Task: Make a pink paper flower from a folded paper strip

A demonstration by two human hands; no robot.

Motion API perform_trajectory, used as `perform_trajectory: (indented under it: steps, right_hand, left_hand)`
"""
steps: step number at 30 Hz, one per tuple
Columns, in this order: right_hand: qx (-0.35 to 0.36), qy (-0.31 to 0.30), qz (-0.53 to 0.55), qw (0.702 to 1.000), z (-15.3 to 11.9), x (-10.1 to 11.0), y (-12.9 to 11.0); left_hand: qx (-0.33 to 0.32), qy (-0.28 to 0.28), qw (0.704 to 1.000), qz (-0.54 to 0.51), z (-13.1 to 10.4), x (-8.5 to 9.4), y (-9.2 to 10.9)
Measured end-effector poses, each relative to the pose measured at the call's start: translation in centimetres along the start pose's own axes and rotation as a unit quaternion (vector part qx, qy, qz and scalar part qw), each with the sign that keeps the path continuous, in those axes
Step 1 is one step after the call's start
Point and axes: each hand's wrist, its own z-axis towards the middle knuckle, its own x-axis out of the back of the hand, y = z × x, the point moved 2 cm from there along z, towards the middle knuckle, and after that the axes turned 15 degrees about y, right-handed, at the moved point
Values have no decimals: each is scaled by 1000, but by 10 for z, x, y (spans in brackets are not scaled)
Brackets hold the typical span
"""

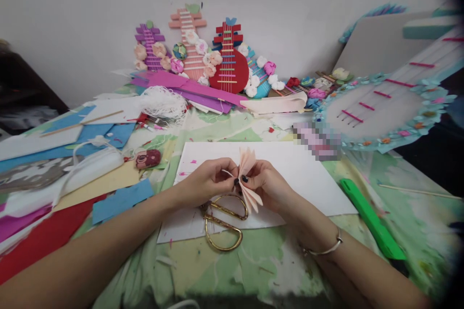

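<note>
Over the white board [304,183], a fan-folded piece of peach paper [250,198] is pinched at its middle, its pleats spreading above and below. My right hand [270,183] grips the pleated paper between thumb and fingers. My left hand [217,181] is closed at the paper's middle on a thin white string [227,173], whose short end sticks out past the fingers. Gold-handled scissors [224,236] lie just below the hands, their handles partly over the board's front edge; the blades are mostly hidden.
A green utility knife [371,217] lies to the right. Coloured sheets, including a blue piece [123,201] and a red one [54,236], cover the left side. Behind are a white string bundle [164,101] and a red paper lute [229,70]. A larger lute [377,106] juts in at right.
</note>
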Motion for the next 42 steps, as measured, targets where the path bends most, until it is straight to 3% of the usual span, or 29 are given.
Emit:
perform_trajectory:
  steps: [9,13,17,24,31,42]
  right_hand:
    - [4,44,-14,999,2,0,4]
    - [4,41,-16,999,1,-3,3]
    - [27,44,-12,999,-3,-5,-3]
    - [63,47,-17,997,-5,-1,-11]
    - [69,27,-44,996,-5,-1,-8]
    - [61,47,-65,995,-4,-2,-8]
  left_hand:
    - [-34,-52,996,57,-1,1,1]
    - [-24,-66,997,29,-1,3,2]
    - [-22,-56,998,-16,-2,3,6]
    - [-96,-15,994,-58,-2,-4,5]
    - [-73,52,996,-28,-2,-4,2]
    - [-65,-21,997,33,-1,-2,1]
